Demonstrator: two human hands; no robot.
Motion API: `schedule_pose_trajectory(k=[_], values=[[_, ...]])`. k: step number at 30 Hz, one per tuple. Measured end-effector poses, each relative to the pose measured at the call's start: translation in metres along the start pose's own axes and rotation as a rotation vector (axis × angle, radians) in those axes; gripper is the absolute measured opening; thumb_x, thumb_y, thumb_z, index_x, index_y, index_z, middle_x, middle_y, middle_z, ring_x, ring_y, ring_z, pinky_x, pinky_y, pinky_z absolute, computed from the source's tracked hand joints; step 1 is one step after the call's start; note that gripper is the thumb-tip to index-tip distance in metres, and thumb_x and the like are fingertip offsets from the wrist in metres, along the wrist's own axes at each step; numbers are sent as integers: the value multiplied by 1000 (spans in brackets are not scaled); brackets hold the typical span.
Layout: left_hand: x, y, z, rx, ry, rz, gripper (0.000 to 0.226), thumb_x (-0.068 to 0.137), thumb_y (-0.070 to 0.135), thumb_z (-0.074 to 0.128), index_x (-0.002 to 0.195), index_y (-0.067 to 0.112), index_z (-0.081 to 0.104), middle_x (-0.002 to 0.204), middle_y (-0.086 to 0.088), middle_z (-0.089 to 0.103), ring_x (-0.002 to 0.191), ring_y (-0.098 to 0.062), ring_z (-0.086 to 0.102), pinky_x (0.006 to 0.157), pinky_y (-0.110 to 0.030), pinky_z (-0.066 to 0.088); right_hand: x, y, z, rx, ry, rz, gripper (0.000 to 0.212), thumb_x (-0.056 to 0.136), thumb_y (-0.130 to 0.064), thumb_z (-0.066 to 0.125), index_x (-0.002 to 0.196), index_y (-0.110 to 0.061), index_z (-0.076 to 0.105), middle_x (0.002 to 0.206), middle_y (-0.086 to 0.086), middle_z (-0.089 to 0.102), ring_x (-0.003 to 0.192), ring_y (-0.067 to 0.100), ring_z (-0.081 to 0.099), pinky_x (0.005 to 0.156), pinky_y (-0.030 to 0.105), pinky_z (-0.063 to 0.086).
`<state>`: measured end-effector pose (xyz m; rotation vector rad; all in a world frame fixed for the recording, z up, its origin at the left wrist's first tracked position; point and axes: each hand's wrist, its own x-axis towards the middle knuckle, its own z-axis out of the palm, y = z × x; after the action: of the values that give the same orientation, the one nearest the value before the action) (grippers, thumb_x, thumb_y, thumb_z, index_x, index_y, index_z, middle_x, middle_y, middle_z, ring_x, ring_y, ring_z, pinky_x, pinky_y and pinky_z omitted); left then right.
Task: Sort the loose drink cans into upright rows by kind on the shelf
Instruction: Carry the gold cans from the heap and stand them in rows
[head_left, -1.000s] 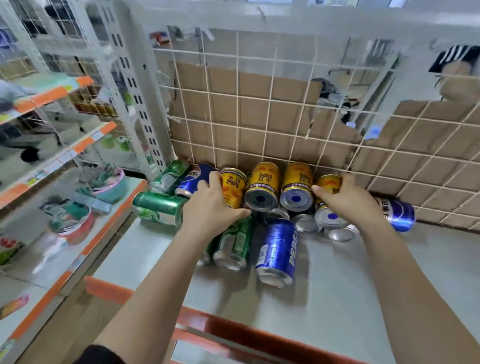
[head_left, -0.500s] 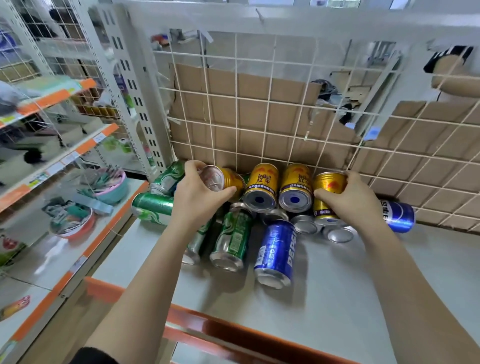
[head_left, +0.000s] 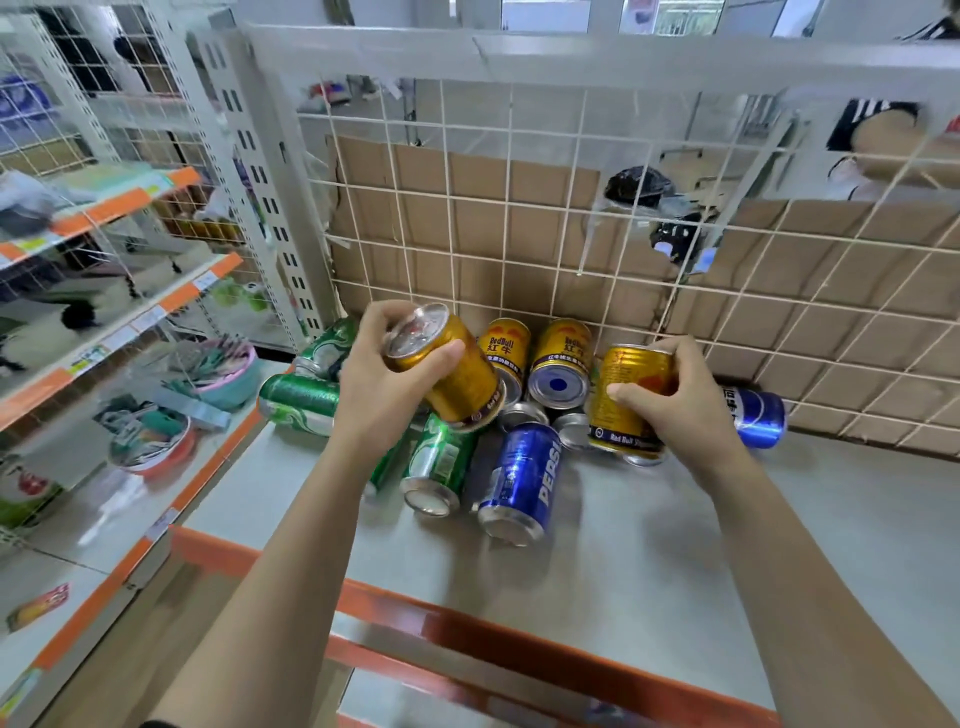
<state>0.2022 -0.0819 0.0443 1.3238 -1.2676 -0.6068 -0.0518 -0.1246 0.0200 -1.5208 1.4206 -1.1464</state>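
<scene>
Head view. Gripping a tilted gold can (head_left: 452, 374) in the left hand (head_left: 384, 395), fingers curled behind it and thumb across the side, lid end up and to the left, raised over the heap at the back of the shelf (head_left: 675, 571). Clasping a second gold can (head_left: 628, 395) in the right hand (head_left: 685, 410), close to upright, thumb on the front. Cannot tell whether it rests on the cans beneath or sits just clear of them.

Plenty hidden here. Only bare silver can ends (head_left: 522, 413) showing in the middle of the heap, kind impossible to tell. A blue can (head_left: 758, 415) on its side behind the right hand, about half covered. A green can (head_left: 330, 345) at the far left, partly masked by the left hand. Something green under the left wrist too, mostly out of sight.

In plain sight: two leaning gold cans (head_left: 563, 358) against the wire mesh (head_left: 519, 234), bases to the camera. A Pepsi can (head_left: 524, 478) and a green can beside it (head_left: 441, 457), both on their sides, ends forward. Another green can (head_left: 298, 397) on its side near the shelf's left edge.

Cardboard (head_left: 467, 208) backing the mesh, torn at the right. Orange rail (head_left: 519, 639) along the front. Neighbouring shelves (head_left: 104, 208) to the left, blurred, with a pink bowl (head_left: 228, 369).
</scene>
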Motion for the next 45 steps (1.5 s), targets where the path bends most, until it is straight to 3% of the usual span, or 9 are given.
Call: schedule_pose_trajectory(k=[5,12,16,20,27,33,38,42,45], values=[[-27,14,19,-113,-267,-34,45,53,50,67,98,42,60,97,16,65,88,-2,63,72,-20,54,-36,-12,-5,129,-45,12,43,68,-20,76,92,-25,40,87,-1,50,79,16,53,62,29,46],[-73,18,57,-475,-506,-274,64,53,25,67,115,21,50,107,-7,57,79,-14,64,64,-27,55,-113,-8,-3,67,111,28,29,75,-43,61,85,-26,39,80,-4,47,73,11,50,65,29,44],[-106,25,80,-496,-681,-357,72,44,38,80,108,22,54,101,-5,64,78,-15,68,67,-32,55,-166,2,-26,76,186,136,36,81,-42,64,107,-27,44,99,2,55,90,17,59,77,31,51],[-147,42,112,-468,-893,-400,99,17,59,89,101,20,53,88,4,70,80,-13,70,69,-29,56,-216,8,-69,-27,286,218,73,65,-53,70,129,-28,44,120,-1,52,107,16,53,95,32,45],[-231,94,196,-582,-1051,-458,29,55,16,74,81,18,60,69,0,68,63,-16,65,63,-32,55,-301,24,-164,41,521,330,57,63,-45,81,109,-19,59,102,-2,66,97,14,62,82,27,50],[-329,143,287,-595,-1266,-593,32,57,36,71,85,21,72,92,-12,66,76,-28,63,77,-42,50,-388,52,-263,104,677,407,56,62,-51,81,104,-20,61,94,-2,69,87,12,66,82,31,53],[-410,185,353,-587,-1316,-489,49,65,32,77,108,20,58,93,-7,66,75,-22,66,67,-37,57,-454,69,-341,172,783,434,43,71,-41,78,99,-17,58,95,3,68,89,20,67,87,44,54],[-454,206,399,-496,-1432,-477,60,44,43,85,94,19,64,96,-14,68,82,-31,66,79,-47,55,-490,90,-392,283,845,449,41,71,-40,78,98,-17,58,93,5,68,89,24,67,90,49,52],[-482,221,437,-426,-1498,-507,57,48,41,81,95,13,66,84,-14,70,67,-26,68,59,-37,56,-508,104,-429,326,869,474,59,64,-45,77,110,-13,55,101,11,67,94,27,67,90,51,52]])
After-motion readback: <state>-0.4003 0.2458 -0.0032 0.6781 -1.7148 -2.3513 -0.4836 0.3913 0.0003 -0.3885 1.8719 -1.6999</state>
